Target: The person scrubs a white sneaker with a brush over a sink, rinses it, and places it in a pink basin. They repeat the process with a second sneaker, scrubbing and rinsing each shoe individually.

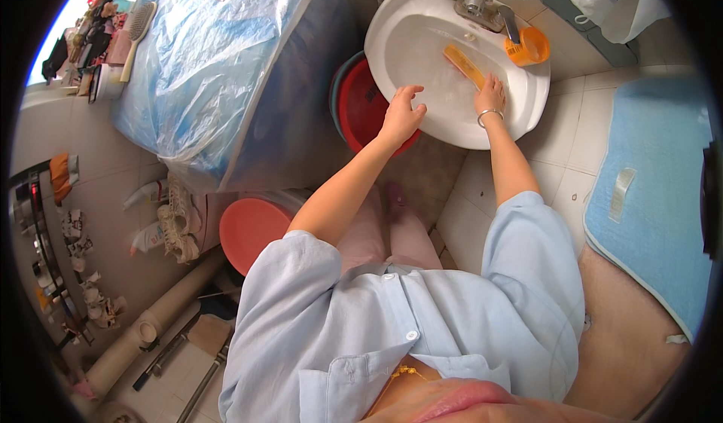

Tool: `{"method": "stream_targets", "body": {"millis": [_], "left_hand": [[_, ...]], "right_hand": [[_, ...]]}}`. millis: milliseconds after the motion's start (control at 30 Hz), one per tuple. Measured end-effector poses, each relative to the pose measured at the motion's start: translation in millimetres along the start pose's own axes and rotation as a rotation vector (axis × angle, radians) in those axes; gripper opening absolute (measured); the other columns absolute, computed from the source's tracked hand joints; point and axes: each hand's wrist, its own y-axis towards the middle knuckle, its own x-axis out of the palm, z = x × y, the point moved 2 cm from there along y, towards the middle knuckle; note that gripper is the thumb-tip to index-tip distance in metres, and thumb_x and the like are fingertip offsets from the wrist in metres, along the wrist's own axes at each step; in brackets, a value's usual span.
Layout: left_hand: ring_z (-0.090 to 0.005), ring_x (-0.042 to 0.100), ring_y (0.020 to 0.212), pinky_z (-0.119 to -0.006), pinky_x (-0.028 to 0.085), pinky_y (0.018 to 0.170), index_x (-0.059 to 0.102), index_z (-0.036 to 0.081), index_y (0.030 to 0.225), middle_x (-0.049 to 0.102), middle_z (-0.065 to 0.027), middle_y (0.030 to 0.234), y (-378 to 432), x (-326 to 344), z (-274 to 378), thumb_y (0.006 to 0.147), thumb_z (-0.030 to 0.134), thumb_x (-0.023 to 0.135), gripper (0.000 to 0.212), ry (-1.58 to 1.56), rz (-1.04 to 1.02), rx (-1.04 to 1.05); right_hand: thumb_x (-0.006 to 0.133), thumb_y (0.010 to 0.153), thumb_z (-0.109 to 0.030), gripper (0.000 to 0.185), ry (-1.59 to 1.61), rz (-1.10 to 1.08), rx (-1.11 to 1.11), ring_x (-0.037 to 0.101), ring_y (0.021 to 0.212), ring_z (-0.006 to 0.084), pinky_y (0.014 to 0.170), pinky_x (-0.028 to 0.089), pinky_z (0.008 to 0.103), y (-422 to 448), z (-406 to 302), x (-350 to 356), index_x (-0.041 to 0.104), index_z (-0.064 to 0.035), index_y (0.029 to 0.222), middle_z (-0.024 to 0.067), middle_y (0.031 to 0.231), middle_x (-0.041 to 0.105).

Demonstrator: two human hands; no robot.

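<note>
In the white washbasin (pixel 418 56), an elongated flat orange object (pixel 464 66), possibly a comb, slants from upper left down to my right hand (pixel 490 94). The fingers of that hand close over its lower end, which they hide. A bangle circles the right wrist. My left hand (pixel 404 113) hovers by the basin's left front rim, holding nothing, with thumb and fingers apart. At the basin's back right corner stands an orange cup (pixel 526 46), beside the lever of the metal faucet (pixel 480 10).
Nested red and blue-grey basins (pixel 358 106) sit below the washbasin's left edge. Plastic sheeting (pixel 220 67) covers a bulky thing at left, with a hairbrush (pixel 138 39) on its far edge. A coral basin (pixel 254 234) is lower left. A blue mat (pixel 655 180) hangs right.
</note>
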Motion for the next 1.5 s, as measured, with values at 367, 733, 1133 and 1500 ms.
{"method": "stream_targets", "body": {"millis": [367, 733, 1133, 1500], "left_hand": [[-0.0246, 0.063, 0.067, -0.040, 0.051, 0.057, 0.060, 0.008, 0.070, 0.063, -0.0069, 0.067, 61, 22, -39, 0.080, 0.018, 0.058, 0.014, 0.633, -0.106, 0.462], [-0.0201, 0.062, 0.071, -0.036, 0.052, 0.057, 0.060, 0.009, 0.072, 0.063, -0.0023, 0.071, 64, 20, -40, 0.077, 0.017, 0.060, 0.009, 0.600, -0.116, 0.468], [-0.0192, 0.061, 0.070, -0.035, 0.052, 0.058, 0.060, 0.010, 0.072, 0.062, -0.0020, 0.070, 62, 18, -36, 0.076, 0.017, 0.061, 0.008, 0.602, -0.102, 0.471], [-0.0210, 0.061, 0.068, -0.037, 0.052, 0.056, 0.059, 0.009, 0.070, 0.062, -0.0030, 0.069, 62, 23, -34, 0.076, 0.017, 0.061, 0.010, 0.583, -0.053, 0.458]], "right_hand": [[0.060, 0.082, -0.020, 0.068, 0.156, -0.450, -0.176, 0.061, 0.078, 0.0351, 0.072, 0.052, 0.0429, 4, -76, -38, 0.030, -0.0308, 0.142, 0.0186, 0.099, 0.053], [0.048, 0.089, -0.030, 0.057, 0.184, -0.593, -0.135, 0.060, 0.089, 0.0436, 0.080, 0.049, 0.0500, 111, -180, -43, 0.030, -0.0148, 0.141, 0.0279, 0.098, 0.061], [0.052, 0.088, -0.029, 0.054, 0.244, -0.424, -0.235, 0.061, 0.081, 0.0388, 0.074, 0.049, 0.0477, 88, -165, -28, 0.036, -0.0247, 0.139, 0.0223, 0.086, 0.060], [0.058, 0.087, -0.026, 0.057, 0.282, -0.302, -0.335, 0.060, 0.078, 0.0378, 0.073, 0.049, 0.0458, 125, -160, -38, 0.036, -0.0329, 0.139, 0.0187, 0.090, 0.058]]}}
